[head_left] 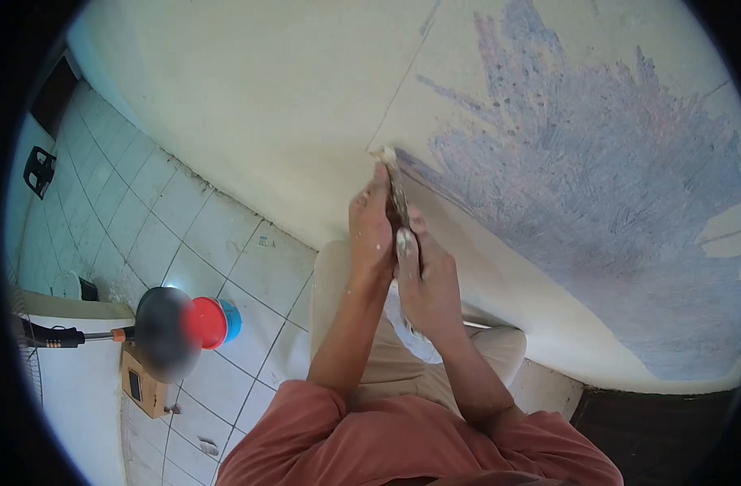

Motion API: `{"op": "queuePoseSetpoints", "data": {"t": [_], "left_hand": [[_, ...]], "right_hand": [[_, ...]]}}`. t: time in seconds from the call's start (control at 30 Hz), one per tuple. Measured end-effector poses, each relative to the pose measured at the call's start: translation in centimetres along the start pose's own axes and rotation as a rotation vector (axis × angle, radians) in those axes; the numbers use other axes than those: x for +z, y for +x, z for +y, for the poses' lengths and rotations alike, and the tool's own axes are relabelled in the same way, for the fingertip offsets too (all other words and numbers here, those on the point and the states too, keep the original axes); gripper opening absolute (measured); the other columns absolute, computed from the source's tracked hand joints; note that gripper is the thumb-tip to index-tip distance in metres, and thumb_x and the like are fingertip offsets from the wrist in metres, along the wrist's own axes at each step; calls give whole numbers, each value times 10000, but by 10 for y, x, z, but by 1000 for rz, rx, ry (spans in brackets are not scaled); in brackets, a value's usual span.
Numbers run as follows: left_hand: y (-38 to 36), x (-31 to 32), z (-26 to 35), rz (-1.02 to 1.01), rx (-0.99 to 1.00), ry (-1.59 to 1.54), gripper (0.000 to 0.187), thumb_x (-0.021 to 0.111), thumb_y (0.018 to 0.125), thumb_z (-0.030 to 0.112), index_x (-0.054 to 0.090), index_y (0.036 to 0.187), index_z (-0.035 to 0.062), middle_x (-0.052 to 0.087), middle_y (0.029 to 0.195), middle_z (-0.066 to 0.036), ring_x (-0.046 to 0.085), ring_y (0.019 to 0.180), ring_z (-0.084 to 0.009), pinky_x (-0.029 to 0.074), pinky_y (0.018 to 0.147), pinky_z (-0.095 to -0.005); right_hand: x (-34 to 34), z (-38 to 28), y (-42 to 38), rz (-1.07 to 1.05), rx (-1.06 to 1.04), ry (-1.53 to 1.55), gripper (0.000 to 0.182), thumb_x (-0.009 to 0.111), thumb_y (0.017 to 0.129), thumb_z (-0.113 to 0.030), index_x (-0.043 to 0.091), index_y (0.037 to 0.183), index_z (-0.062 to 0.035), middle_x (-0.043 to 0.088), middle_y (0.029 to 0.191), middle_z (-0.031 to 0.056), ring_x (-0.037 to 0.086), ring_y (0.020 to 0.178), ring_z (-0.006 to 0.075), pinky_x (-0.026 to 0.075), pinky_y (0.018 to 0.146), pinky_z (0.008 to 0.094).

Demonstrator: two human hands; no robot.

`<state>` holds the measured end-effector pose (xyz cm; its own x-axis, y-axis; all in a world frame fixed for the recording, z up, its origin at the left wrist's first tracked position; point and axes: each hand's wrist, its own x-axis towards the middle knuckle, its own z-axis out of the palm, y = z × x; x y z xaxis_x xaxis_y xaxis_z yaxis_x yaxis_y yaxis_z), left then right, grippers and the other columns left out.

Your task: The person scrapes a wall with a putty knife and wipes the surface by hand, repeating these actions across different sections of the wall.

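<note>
Down on the left, pale square floor tiles [184, 235] with dark grout lines are seen, and on them a small brown box [142, 390] and a red and blue round container [215, 322], partly hidden by a blurred grey patch. A black handle with an orange collar [70, 336] is laid across a white surface at the far left. Nothing is placed between the hands and the wall.

The wall [289, 105] is shown cream and matt, crossed by thin scored lines, with a large blue-grey patch [597, 194] of streaky, feathered strokes spread over its right part.

At the patch's left edge a flat scraper-like tool [395, 194] is held edge-on against the wall; it is caked in pale crust, and its exact kind cannot quite be made out. The left hand [370, 235] is wrapped closed around it, and the right hand [423, 271] is clasped on it just below, fingers curled tight, both speckled white.
</note>
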<state>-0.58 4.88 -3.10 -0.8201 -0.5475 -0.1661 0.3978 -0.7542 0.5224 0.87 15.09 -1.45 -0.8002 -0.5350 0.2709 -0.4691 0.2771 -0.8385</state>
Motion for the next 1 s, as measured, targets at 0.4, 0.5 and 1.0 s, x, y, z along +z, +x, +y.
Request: {"op": "queuePoseSetpoints", "data": {"t": [0.4,0.5,1.0], "left_hand": [[-37,20,-22,-110,-81,116,356,455,953,351,536,783,48,541,580,-47,565,483,-127,486,450,-255],[-46,30,-43,-166,-25,129,335,443,956,341,529,820,47,558,618,-51,589,535,-136,512,505,-273],[-39,22,-39,-105,-38,93,320,450,951,368,527,852,74,590,648,-66,578,510,-136,444,430,-242]], "right_hand": [[-60,3,-42,-311,398,640,377,425,956,-190,420,1290,-16,447,665,23,402,507,70,337,458,228],[-77,14,-72,-187,446,724,310,420,950,-181,453,1223,-37,403,653,-9,354,501,46,280,448,196],[-62,25,-48,-263,430,792,227,419,957,-185,464,1125,-38,493,740,12,394,521,47,310,432,179]]}}
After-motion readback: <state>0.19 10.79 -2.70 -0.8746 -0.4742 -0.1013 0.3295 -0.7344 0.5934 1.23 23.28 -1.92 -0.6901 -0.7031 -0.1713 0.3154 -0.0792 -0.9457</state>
